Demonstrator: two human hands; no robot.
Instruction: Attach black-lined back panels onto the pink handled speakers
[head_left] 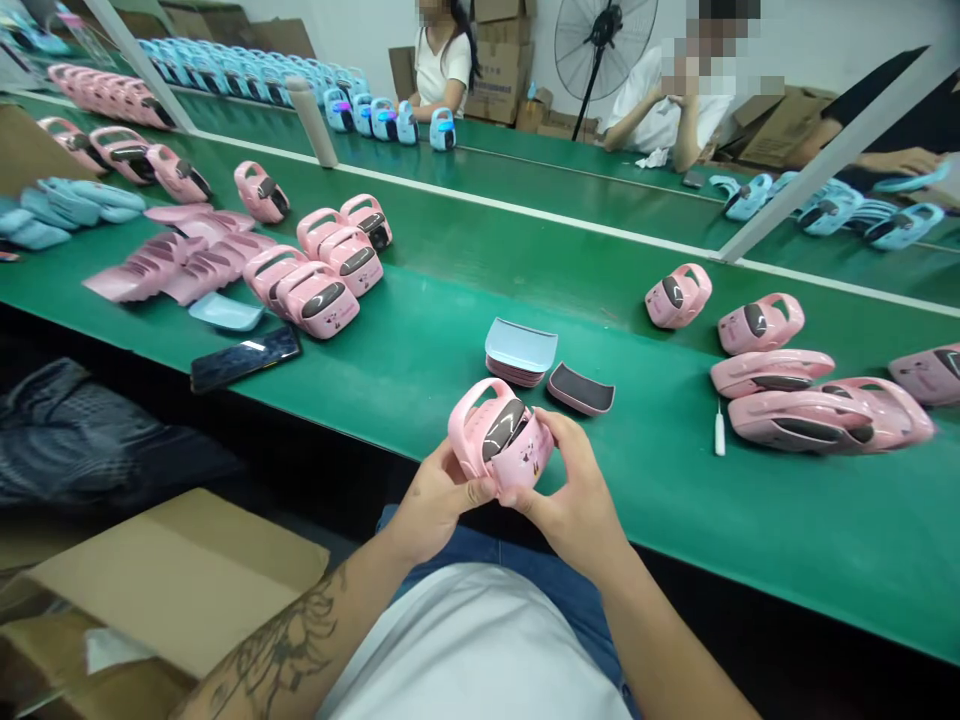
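Observation:
Close to the table's front edge, I hold a pink plastic device with a loop handle (476,430) in both hands. It has a dark glossy window and a small printed picture on its front panel. My left hand (442,505) grips the handle side, thumb along the lower front. My right hand (566,485) closes around the printed panel, with fingers at its upper edge. A gap shows between panel and body near the window. Just beyond the device lie a stack of curved panels (521,350), light blue on top, and a single curved panel (581,388) with a dark inner face.
Pink devices (319,300) and pink shell parts (176,260) lie left, near a phone (246,358). More pink devices (810,410) and a white-handled screwdriver (720,430) are right. Blue devices (247,70) line the far side, where people sit. A cardboard box (180,570) stands below left.

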